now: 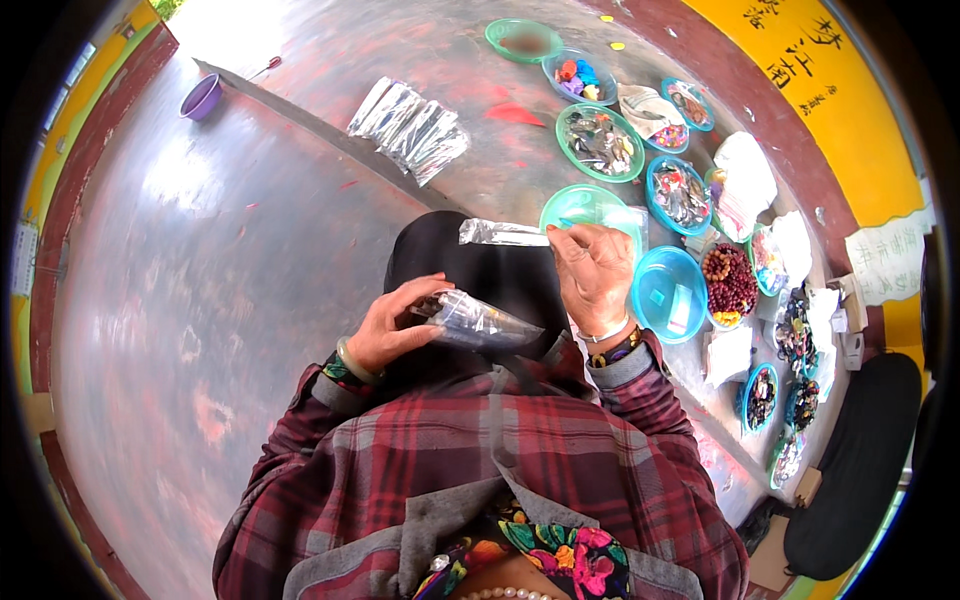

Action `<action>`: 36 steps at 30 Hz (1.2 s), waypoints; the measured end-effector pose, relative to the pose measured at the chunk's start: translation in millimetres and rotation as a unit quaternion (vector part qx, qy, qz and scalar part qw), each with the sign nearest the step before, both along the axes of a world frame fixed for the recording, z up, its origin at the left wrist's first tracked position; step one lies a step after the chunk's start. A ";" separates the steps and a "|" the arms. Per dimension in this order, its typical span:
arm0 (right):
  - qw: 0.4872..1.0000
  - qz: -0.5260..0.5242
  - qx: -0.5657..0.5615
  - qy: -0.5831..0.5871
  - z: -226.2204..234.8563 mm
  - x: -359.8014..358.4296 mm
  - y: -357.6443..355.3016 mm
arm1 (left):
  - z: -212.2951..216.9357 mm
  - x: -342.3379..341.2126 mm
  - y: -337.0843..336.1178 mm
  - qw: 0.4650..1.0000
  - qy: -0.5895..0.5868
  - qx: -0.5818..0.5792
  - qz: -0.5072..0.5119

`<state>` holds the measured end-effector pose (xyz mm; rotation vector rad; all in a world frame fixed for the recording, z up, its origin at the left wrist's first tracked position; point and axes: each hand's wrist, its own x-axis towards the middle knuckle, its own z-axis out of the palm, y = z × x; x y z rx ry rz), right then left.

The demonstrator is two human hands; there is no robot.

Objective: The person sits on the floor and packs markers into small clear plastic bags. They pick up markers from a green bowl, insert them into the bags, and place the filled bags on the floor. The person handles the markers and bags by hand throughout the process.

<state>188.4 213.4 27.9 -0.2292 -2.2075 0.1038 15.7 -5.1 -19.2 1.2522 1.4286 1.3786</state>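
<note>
Over my lap, my left hand is closed round the end of a clear plastic bag with dark contents. The bag lies slanted across my dark trousers, its narrow end pointing right. Higher and to the right, my right hand pinches the end of a narrow, shiny clear packet, which stretches left from the fingertips above my knees. What the packet holds is too small to tell. Just behind my right hand sits a pale green basin; a blue basin stands to its right.
Ahead on the floor lies a pile of similar shiny packets. Several basins line the right side, among them a green one with small packets and one with dark red beads. A purple basin stands far left. A black elongated case rests at the right.
</note>
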 end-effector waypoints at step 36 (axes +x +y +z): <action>0.650 0.211 -0.717 0.139 -13.8 -3.6 -5.1 | 25.3 5.4 54.0 0.916 -0.346 0.071 0.188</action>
